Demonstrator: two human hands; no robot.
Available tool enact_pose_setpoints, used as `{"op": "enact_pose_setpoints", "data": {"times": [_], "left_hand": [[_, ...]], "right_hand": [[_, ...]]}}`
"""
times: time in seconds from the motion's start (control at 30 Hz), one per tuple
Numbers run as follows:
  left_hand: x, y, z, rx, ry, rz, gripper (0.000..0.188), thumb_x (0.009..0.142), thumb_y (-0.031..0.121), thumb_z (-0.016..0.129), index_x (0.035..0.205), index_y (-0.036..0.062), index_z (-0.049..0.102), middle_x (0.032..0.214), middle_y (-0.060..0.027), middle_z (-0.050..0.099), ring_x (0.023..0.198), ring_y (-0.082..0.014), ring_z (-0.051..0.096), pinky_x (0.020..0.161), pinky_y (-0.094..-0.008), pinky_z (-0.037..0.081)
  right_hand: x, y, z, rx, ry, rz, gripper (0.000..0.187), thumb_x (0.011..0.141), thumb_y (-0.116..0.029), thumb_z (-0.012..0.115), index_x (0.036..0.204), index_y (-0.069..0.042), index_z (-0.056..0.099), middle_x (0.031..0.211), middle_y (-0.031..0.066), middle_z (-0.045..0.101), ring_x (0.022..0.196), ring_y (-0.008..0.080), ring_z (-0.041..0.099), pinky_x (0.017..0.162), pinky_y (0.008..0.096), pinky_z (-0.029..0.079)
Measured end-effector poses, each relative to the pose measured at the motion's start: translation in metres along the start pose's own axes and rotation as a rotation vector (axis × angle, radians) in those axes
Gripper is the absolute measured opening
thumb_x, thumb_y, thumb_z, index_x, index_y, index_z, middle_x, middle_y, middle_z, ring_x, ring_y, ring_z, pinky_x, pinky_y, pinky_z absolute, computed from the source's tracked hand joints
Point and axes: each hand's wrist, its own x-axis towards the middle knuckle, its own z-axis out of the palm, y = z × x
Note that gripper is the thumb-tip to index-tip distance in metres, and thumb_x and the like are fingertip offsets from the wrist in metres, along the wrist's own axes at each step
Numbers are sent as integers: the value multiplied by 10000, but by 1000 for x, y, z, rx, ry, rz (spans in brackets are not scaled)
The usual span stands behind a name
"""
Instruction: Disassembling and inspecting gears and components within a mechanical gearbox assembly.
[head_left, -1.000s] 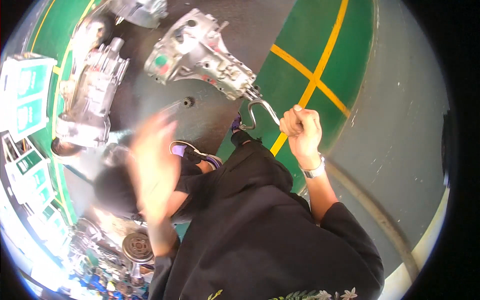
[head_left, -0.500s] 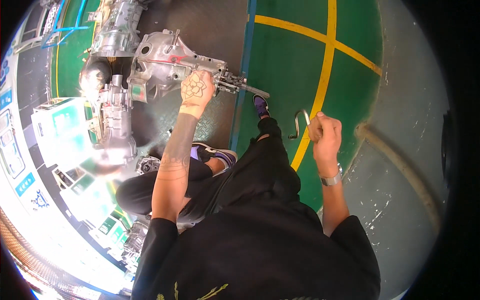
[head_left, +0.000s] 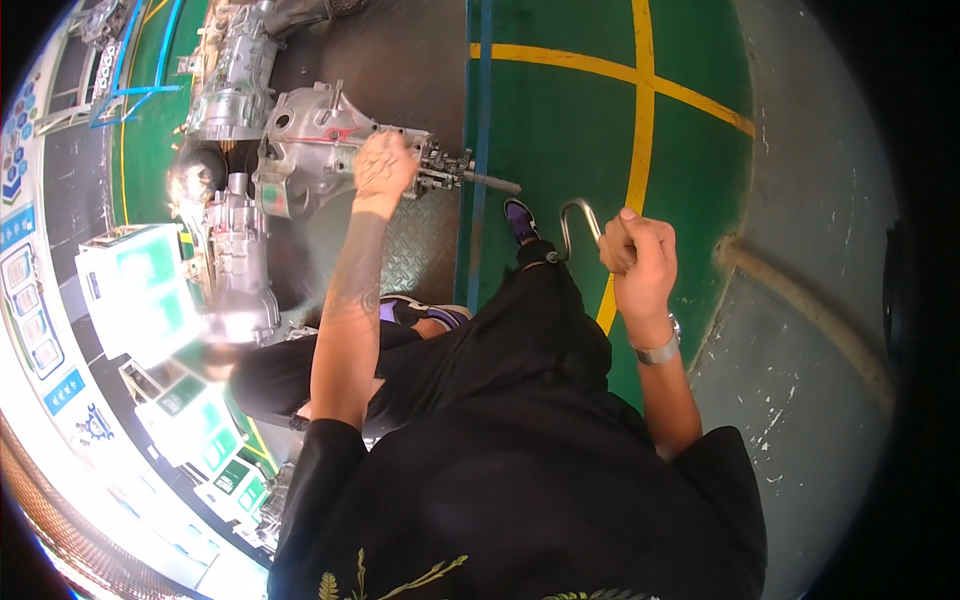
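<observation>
My right hand (head_left: 643,258) is closed around one end of a shiny bent metal rod (head_left: 588,213). The rod curves into a hook and has a small rounded tip, hanging in the air over my dark trouser leg and the floor. My left hand (head_left: 385,165), slightly blurred, is closed at the narrow end of a silver gearbox housing (head_left: 310,150). Its curled fingers are hidden from above, so what they grip is unclear. Just right of that hand, gears and shafts (head_left: 440,168) stick out of the housing, with one long shaft (head_left: 495,184) reaching past the blue edge.
More metal housings (head_left: 240,245) stand to the left on the dark metal plate (head_left: 415,75). A blue strip (head_left: 484,80) borders the green floor (head_left: 560,110) with yellow lines. A pipe (head_left: 800,305) runs along the grey surface at right. My shoes (head_left: 520,220) are close to the work.
My right hand has moved the bent rod a little left and up, and the rod has turned. My left hand stays by the housing's end, now blurred. The whole view has shifted slightly.
</observation>
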Motion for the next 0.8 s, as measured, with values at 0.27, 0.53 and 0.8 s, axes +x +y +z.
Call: {"op": "enact_pose_setpoints", "data": {"times": [0.27, 0.53, 0.8], "left_hand": [[-7, -9, -2, 31, -180, -192, 179, 730, 204, 619, 818, 73, 703, 857, -153, 658, 851, -331, 617, 768, -443, 482], [5, 5, -14, -36, -231, -181, 163, 712, 183, 624, 808, 73, 697, 851, -131, 659, 868, -297, 616, 777, -420, 488], [28, 35, 4, 43, 139, 38, 285, 773, 256, 601, 949, 37, 652, 992, -154, 577, 939, -338, 546, 798, -428, 455]], "right_hand": [[-1, 0, -8, 2, 32, -21, 441, 901, -113, 430, 496, -72, 260, 465, -41, 236, 409, 55, 193, 410, 264, 134], [-5, 7, -15, -7, 72, -58, 439, 896, -118, 430, 499, -67, 249, 462, -37, 237, 407, 58, 193, 411, 267, 136], [-1, 1, -3, 18, 38, -1, 441, 894, -110, 442, 497, -71, 253, 467, -40, 233, 415, 58, 193, 416, 264, 137]]}}
